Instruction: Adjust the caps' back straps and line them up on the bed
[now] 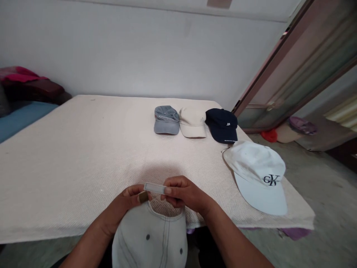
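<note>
A light grey baseball cap [152, 234] is held at the near table edge, its back opening toward the table. My left hand [131, 201] is closed on the cap's left side by the opening, with a small brownish patch at its thumb. Between finger and thumb, my right hand [181, 191] pinches the cap's pale back strap [154, 188], which stretches across to the left fingers. Whether the strap is fastened I cannot tell. To the right lies a white cap [253, 163] with black "CK"-like letters on its front.
On the white-covered table [83, 160], a grey-blue cap [166, 120], a beige cap [192, 122] and a navy cap [222, 125] sit in a row at the back. A wall stands behind; a framed glass door [267, 74] is at right.
</note>
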Tool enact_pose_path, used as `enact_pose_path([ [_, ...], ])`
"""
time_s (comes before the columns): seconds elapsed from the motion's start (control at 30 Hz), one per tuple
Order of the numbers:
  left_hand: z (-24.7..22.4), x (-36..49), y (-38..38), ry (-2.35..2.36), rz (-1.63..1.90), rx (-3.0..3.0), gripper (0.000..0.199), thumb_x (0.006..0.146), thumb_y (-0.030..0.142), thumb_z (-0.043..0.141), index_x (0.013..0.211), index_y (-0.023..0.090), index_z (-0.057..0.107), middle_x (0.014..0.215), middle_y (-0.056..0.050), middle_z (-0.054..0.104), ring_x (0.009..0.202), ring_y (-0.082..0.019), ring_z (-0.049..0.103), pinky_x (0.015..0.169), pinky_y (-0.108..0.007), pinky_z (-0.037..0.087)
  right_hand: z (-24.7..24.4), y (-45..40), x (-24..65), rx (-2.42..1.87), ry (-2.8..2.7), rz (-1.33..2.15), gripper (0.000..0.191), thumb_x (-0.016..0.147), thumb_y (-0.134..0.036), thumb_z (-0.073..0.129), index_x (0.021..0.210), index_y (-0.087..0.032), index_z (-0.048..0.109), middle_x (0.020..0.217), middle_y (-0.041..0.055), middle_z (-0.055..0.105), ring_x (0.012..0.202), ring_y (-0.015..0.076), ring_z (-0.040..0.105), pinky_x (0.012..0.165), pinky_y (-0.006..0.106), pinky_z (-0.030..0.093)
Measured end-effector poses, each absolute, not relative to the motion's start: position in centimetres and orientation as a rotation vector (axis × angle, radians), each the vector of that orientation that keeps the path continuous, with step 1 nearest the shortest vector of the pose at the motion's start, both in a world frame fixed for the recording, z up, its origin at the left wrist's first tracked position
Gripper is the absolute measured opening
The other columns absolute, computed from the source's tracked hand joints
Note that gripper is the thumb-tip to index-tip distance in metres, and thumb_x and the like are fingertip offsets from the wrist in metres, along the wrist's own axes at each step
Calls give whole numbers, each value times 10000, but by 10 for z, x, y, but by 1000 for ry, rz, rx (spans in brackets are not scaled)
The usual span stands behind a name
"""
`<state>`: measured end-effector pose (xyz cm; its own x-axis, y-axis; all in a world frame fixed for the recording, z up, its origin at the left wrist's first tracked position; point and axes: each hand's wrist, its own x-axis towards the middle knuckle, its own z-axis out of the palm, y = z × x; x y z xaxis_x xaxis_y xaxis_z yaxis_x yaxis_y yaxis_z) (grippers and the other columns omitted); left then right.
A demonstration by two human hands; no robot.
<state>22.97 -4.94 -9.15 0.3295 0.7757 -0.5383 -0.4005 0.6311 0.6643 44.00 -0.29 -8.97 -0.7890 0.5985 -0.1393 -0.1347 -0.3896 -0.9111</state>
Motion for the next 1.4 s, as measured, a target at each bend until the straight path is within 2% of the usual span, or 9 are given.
enact_pose_path([
  [0.1,-93,229,-49,959,812,474,144,695,210,718,834,184,693,731,-38,706,647,-160,638,641,-266,452,-89,-3,442,-626,-1447,2179,210,829,-320,558,860,-124,629,582,-26,535,430,42,404,415,176,284],
  [0.23,-93,228,-49,980,824,483,95,668,242,735,715,189,672,636,1,663,537,-112,574,537,-212,400,-91,-2,440,-652,-1382,2062,107,768,-183,558,819,-130,636,689,20,623,576,95,558,569,234,422],
  [0.37,-90,229,-49,986,806,516,98,704,262,704,672,186,651,604,16,629,513,-103,540,511,-207,369,-93,0,439,-692,-1193,1934,111,674,-68,522,723,-129,601,602,-5,575,480,61,457,474,198,325],
  [0.5,-90,231,-48,993,826,489,70,690,239,714,696,196,660,683,6,665,597,-127,582,588,-233,410,-90,-2,434,-710,-1118,2070,78,693,-111,513,729,-129,579,554,-34,487,421,36,324,403,185,184],
  [0.57,-89,232,-48,999,824,484,67,691,248,714,700,200,667,681,5,669,596,-126,584,595,-237,413,-88,-5,430,-708,-1173,2108,89,763,-212,549,761,-131,584,527,-49,438,423,38,301,401,185,180],
  [0.67,-87,232,-48,1003,825,491,87,680,265,723,705,197,675,673,0,669,587,-125,582,593,-236,416,-88,-7,426,-675,-1290,2087,250,824,-380,561,797,-134,595,481,-74,369,415,41,273,405,188,197],
  [0.73,-87,232,-49,995,850,497,120,663,275,735,738,199,681,690,-6,673,598,-133,586,593,-239,420,-89,-8,424,-683,-1335,2068,281,827,-412,564,808,-135,606,464,-79,360,411,43,276,407,189,207],
  [1.07,-97,228,-49,1000,851,505,131,666,291,729,754,217,668,657,19,648,545,-108,550,552,-218,383,-92,-9,424,-722,-1240,2187,224,793,-337,602,701,-132,599,459,-70,392,395,38,289,384,191,176],
  [1.4,-98,228,-49,1062,840,473,139,658,280,738,755,218,659,640,18,640,542,-121,555,541,-227,377,-93,-8,426,-707,-1302,2199,200,802,-304,593,720,-123,615,472,-62,421,399,38,316,386,188,196],
])
